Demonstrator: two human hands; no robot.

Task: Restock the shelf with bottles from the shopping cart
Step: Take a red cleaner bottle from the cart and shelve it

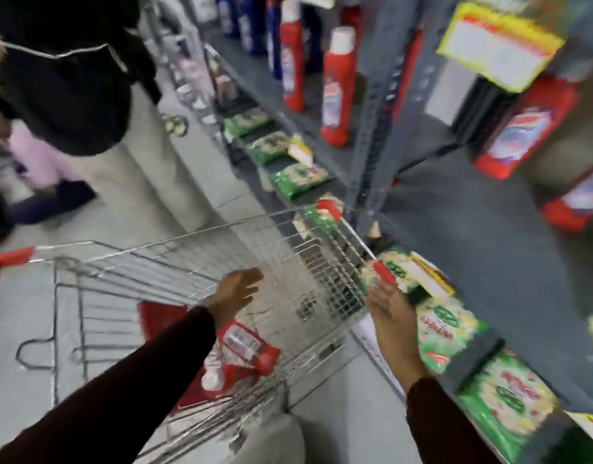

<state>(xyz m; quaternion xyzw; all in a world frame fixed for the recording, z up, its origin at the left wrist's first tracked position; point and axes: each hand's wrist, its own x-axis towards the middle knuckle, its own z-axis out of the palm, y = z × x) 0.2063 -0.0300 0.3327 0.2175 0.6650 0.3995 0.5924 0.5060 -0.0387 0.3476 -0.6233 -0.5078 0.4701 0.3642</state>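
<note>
A wire shopping cart (194, 259) with red handle caps stands in the aisle below me. Red bottles (245, 349) with white labels lie in its near end. My left hand (236, 293) hovers over the cart, open, fingers spread, holding nothing. My right hand (390, 316) is open, palm turned up, between the cart's right rim and the shelf edge. On the grey shelf (456, 209) to the right stand red bottles (338, 88) with white caps; more of them (523, 128) stand nearer, blurred.
A person in a dark top and light trousers (97, 105) stands at the far left of the aisle. Green packets (298, 177) line the lower shelf along the right. A yellow price tag (499, 45) hangs from the upper shelf. Grey floor lies left of the cart.
</note>
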